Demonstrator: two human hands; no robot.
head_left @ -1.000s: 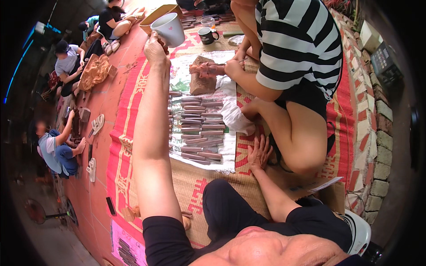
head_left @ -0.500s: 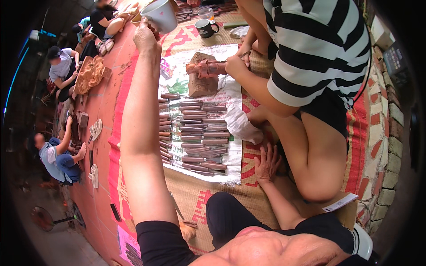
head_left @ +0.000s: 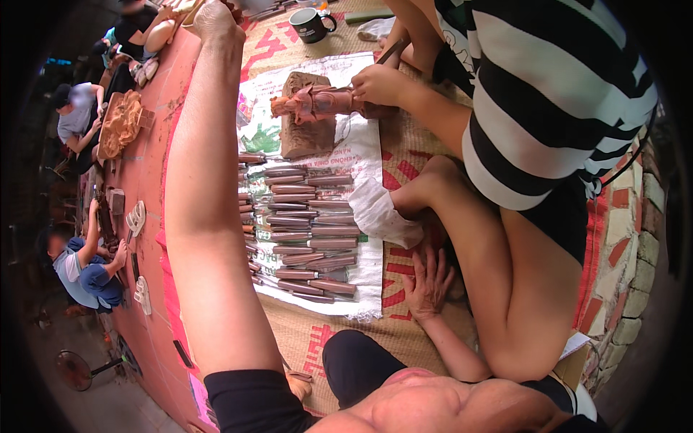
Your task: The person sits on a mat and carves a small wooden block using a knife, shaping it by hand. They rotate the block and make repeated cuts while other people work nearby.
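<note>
Left grip (head_left: pixel 215 22) meets the eleven-o'clock edge, opening and hold unclear; right grip (head_left: pixel 428 284) spreads empty on mat (head_left: pixel 393 353) at four; black mug (head_left: pixel 308 27) stands at twelve, contents unclear.

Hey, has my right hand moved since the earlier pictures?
No, not noticeably. Your right hand stays just right of the white sheet, near its lower right corner; both only shifted together as the view moved.

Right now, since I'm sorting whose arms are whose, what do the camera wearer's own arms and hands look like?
Both the left hand, partly cut off by the frame, and right hand are gloveless. The left sleeve is black, plain and short, ending above the elbow; the right sleeve, also dark, is mostly hidden.
</note>
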